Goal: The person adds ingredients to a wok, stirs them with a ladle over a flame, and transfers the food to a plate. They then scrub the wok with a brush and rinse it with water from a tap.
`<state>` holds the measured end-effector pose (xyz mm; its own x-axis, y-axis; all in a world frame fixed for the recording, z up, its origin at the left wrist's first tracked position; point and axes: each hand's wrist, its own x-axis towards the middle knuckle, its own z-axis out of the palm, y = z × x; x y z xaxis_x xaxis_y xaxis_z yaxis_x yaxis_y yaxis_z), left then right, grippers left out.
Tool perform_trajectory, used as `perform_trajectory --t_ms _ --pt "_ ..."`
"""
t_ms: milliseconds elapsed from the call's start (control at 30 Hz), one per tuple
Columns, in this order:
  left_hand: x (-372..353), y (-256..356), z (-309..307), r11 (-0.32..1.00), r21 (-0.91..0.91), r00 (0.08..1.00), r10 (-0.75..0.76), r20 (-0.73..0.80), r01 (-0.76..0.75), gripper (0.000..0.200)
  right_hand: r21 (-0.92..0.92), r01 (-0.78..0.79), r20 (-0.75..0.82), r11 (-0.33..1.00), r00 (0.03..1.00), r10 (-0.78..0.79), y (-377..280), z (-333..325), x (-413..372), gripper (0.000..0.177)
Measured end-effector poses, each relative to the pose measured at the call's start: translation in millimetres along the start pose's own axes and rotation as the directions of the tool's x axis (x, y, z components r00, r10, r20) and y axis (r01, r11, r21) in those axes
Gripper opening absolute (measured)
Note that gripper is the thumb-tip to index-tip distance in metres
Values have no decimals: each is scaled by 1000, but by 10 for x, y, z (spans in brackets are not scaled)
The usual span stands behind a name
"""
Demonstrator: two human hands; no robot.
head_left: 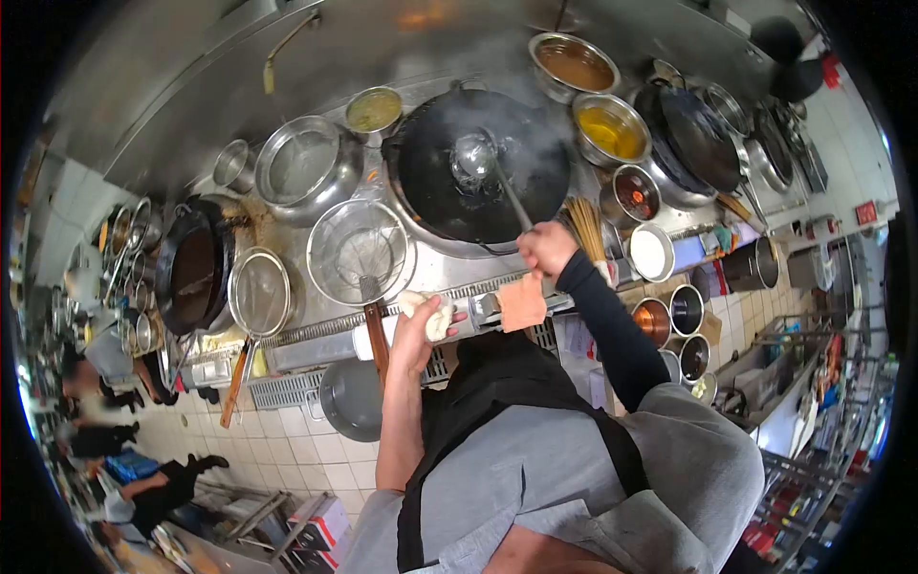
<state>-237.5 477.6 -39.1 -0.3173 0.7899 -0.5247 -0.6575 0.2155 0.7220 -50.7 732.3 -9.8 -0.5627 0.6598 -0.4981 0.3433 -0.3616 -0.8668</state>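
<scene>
A large black wok [426,182] sits on the stove in front of me, with steam rising from it. My right hand [549,249] is closed around the handle of a metal ladle [475,156], whose bowl is down in the wok. A folded white cloth [438,320] is in my left hand [415,339], held at the stove's front edge. Between my hands an orange-pink cloth [523,304] hangs over the front rail. A bamboo brush [584,228] stands just right of my right hand. Left of the wok, a round wire strainer [325,258] lies near my left hand.
A second strainer [260,292] and a dark wok [191,273] are farther left. Behind the big wok stands a bowl of brown liquid [574,65]; a bowl of yellow liquid [612,130] is at its right. Several pots [687,311] stand low at right. Other people [158,488] are at far left.
</scene>
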Motion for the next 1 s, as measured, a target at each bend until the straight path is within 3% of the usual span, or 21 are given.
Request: perform_trajectory --t_ms 67,100,167,233,267,300,333,367,400,467,533,633,733,767,833,867,900,933,1000 --pt "122 -41 220 999 -25 995 -34 92 36 47 -282 -17 -74 959 997 -4 100 135 -203 22" --pt "168 -59 329 998 -28 984 -53 168 58 49 -687 310 -132 657 836 -532 885 142 122 25" --pt "261 -183 562 979 -183 969 -44 241 90 47 -656 170 -205 735 898 -390 818 369 -280 29" --pt "349 -271 704 962 -242 949 -49 313 130 44 -669 328 -120 667 838 -532 1035 464 -416 29" --pt "414 -353 715 967 -230 963 -42 267 106 44 -670 407 -71 621 798 -599 1112 459 -434 29" --pt "489 -468 694 972 -218 975 -35 218 84 43 -592 429 87 682 876 -475 983 344 -573 28" --pt "497 -497 755 977 -205 985 -26 169 61 43 -543 481 84 689 847 -526 1050 185 -549 28" --pt "502 -536 832 991 -134 1000 -24 -17 22 39 -492 534 79 688 814 -575 1160 -18 -465 29" --pt "504 -563 835 991 113 993 75 -91 -65 37 -440 585 72 681 779 -623 1261 -244 -369 29" --pt "493 -621 791 795 584 940 303 -153 -161 33 -810 170 -196 562 824 -531 1472 -794 -159 32" --pt "292 -490 863 828 519 920 349 -180 -213 31 -859 -196 -404 473 826 -392 1685 -1274 51 44" --pt "-26 -514 824 829 503 891 396 -221 -244 27 -819 -352 -494 453 835 -244 2070 -1709 287 56" --pt "-230 -675 720 781 485 792 555 -254 -392 24 -836 -282 -397 471 903 -165 2335 -1794 441 68" --pt "-313 -699 682 798 499 804 520 -289 -337 24 -834 -249 -397 492 891 -222 2415 -1808 478 69" --pt "-356 -846 549 686 673 727 607 -320 -277 27 -828 -176 -397 533 855 -335 2586 -1851 545 72" --pt "-352 -898 479 619 749 685 653 -323 -236 29 -673 -43 -385 739 873 -301 2615 -1937 522 73" --pt "-383 -859 491 416 896 647 729 -225 -158 35 -457 81 -363 886 892 -269 2603 -2043 422 74" --pt "-390 -875 477 385 917 627 741 -240 -105 36 -201 181 -329 963 913 -241 2566 -2101 281 75" --pt "-351 -972 411 330 944 583 766 -271 5 38 256 -5 -238 967 969 68 1602 -1888 -534 68"
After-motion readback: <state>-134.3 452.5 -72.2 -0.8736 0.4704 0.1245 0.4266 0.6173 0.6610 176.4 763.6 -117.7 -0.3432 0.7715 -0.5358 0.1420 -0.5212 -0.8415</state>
